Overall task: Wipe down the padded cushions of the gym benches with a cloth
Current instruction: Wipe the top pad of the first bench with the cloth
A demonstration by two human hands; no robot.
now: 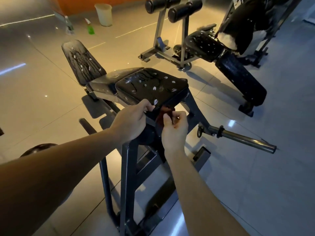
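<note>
Facing the bench (127,167), you have both hands at the near edge of its seat cushion (150,86).
The black cushion is dotted with white foam blobs (155,101) and wet streaks, as is the tilted backrest (81,62) beyond it. Your left hand (133,121) has its fingers curled at the cushion's edge; whether they pinch the pad or the cloth you cannot tell. Your right hand (175,130), just beside it, is clenched round a dark red cloth (164,114) hanging just below that edge.
</note>
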